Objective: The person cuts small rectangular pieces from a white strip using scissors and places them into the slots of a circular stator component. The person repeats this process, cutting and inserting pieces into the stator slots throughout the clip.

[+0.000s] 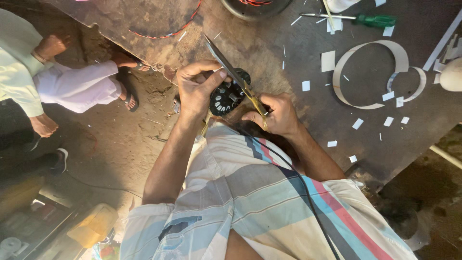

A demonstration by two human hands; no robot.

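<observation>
At the edge of a worn workbench (pixel 298 96), I watch the left hand (pixel 196 86) pinch the black slotted stator (pixel 228 96) while the right hand (pixel 275 114) is clenched on scissors (pixel 236 72) — trimming slot paper, I judge; next comes a steady, careful snip.

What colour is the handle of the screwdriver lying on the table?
Green; the screwdriver handle shows best in the head view, near the table's far edge.

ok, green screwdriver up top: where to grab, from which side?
Grip the green handle, coming from the right. The screwdriver lies flat, shaft pointing left under a pale strip, and the handle end sits bare on the bench.
</observation>
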